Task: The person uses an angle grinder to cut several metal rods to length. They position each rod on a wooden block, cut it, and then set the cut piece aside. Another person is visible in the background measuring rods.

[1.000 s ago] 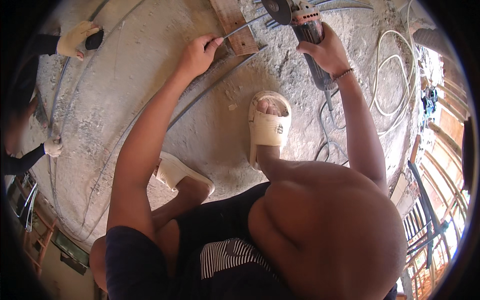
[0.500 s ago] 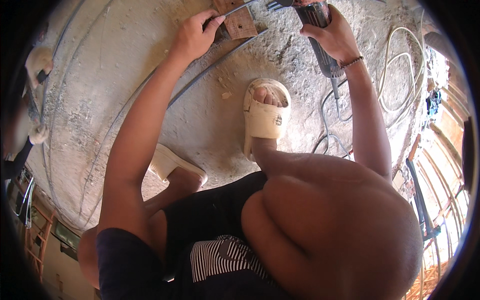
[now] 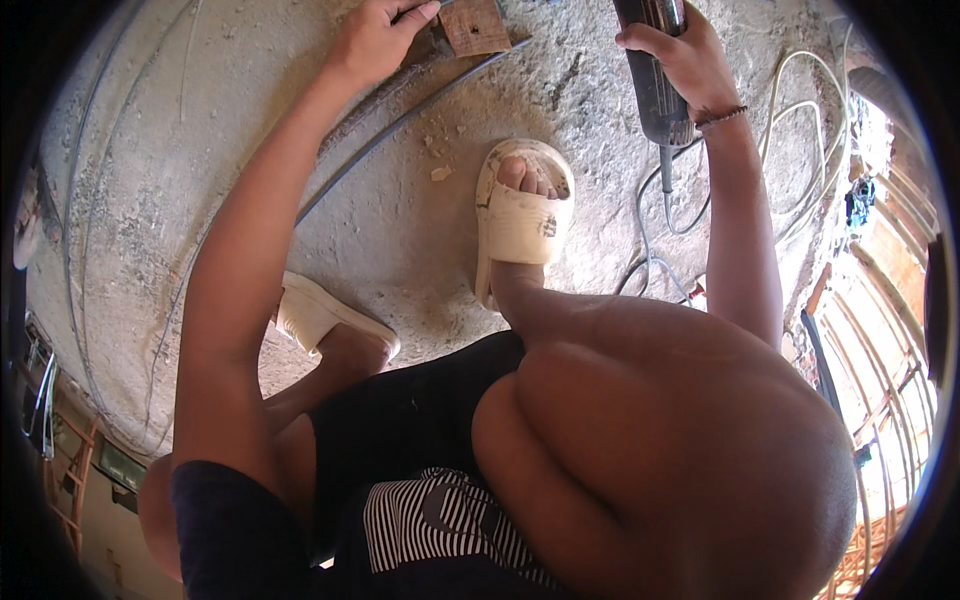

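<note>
My right hand [image 3: 690, 62] is wrapped around the black body of a corded angle grinder [image 3: 655, 85] near the top edge. Its head is out of view, and the cord leaves the near end. At upper left, my left hand [image 3: 375, 42] pinches a thin metal rod [image 3: 418, 9] beside a small wooden block [image 3: 475, 27]. Most of that rod is hidden by the hand or cut off by the frame. A longer grey rod [image 3: 410, 115] lies on the ground, running from beside the block down to my left forearm.
My sandalled feet rest on rough concrete [image 3: 430, 230]. The black cord [image 3: 648, 215] loops between my foot and right forearm. A pale cable [image 3: 822, 130] coils at the right, and thin rods [image 3: 75, 170] curve along the left. Curved bars [image 3: 885, 350] stand at the right rim.
The view has shifted, so both hands and the block sit higher in it and the grinder's head has left the frame. A person's hands at far left have nearly gone out of view. Both grips are kept.
</note>
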A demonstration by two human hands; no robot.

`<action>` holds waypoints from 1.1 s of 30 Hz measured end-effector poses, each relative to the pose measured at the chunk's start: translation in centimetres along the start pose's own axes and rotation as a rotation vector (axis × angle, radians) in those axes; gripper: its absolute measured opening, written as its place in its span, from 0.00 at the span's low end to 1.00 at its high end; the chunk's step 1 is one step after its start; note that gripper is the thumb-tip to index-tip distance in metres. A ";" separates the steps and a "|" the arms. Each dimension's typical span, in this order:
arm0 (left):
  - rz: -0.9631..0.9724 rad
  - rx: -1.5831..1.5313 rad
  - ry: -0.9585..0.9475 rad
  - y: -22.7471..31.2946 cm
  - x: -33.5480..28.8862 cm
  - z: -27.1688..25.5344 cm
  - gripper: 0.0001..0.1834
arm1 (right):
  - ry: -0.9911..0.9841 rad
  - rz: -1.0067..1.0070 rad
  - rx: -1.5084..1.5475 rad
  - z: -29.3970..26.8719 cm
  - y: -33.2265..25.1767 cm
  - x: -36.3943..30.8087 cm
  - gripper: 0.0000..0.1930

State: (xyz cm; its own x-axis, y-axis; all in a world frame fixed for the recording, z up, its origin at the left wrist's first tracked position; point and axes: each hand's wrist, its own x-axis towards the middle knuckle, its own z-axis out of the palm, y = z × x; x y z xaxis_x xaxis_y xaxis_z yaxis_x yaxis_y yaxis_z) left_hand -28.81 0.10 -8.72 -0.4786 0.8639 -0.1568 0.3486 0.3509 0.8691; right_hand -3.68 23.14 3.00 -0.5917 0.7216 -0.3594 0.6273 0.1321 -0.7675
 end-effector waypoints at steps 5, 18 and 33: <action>-0.042 -0.200 -0.110 -1.7 0.9 0.2 0.19 | 0.015 -0.017 -0.160 -0.1 -0.9 0.2 0.30; -0.193 -0.138 -0.167 -0.5 1.2 -0.7 0.19 | 0.042 -0.129 -0.319 0.5 -1.4 0.1 0.33; -0.141 -0.135 -0.145 -0.8 1.2 -0.4 0.19 | 0.071 -0.073 -0.445 0.6 -1.1 -0.2 0.33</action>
State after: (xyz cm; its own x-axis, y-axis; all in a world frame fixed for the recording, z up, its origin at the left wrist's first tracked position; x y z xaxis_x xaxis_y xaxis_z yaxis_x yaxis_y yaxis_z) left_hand -30.05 0.72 -9.44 -0.3909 0.8562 -0.3378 0.1713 0.4282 0.8873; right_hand -4.59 22.47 3.61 -0.6163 0.7421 -0.2638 0.7508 0.4526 -0.4811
